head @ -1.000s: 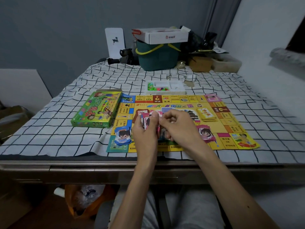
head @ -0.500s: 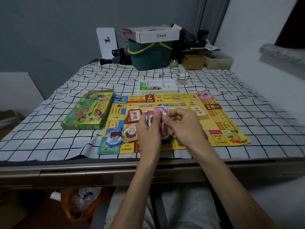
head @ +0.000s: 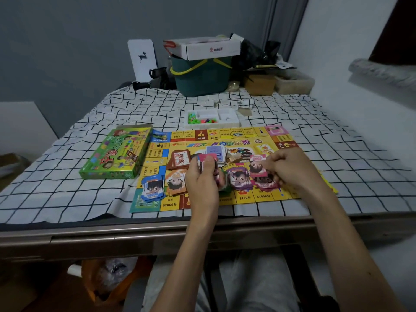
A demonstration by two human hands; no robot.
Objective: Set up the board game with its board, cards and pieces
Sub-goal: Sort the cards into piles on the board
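Since half a sec ago the right hand (head: 290,170) has split from the left & swung out to the right, taking one pink note (head: 257,164) w/ it. Before that, both hands were bunched over the held stack.

Now the right hand pinches the note btwn thumb & fingertips, other fingers curled, just above the pink pile (head: 266,184) on the near-right part of the board (head: 284,139). The left hand (head: 202,183) is wrapped round the unsorted stack (head: 204,158), held roughly upright near board centre.

The board lies flat on the checked cloth (head: 67,176). The blue pile (head: 152,188), orange pile (head: 176,182) & purple pile (head: 239,179) sit along its near side, w/ card decks (head: 180,158) further in. The tray of pieces (head: 212,118) is just past the far edge.

Risks, prob.:
- The purple pile is just beside the pink one, so a hasty drop could land across both or skew the top notes.
- The piles already look fanned, so a low wrist or forearm could sweep them.
- The left hand holds thin paper alone, so the stack may slip & spill over the sorted piles.
- The board looks thin & its near edge is close to the table (head: 135,235) edge, so a hand dragged back could shift it w/ everything on it.
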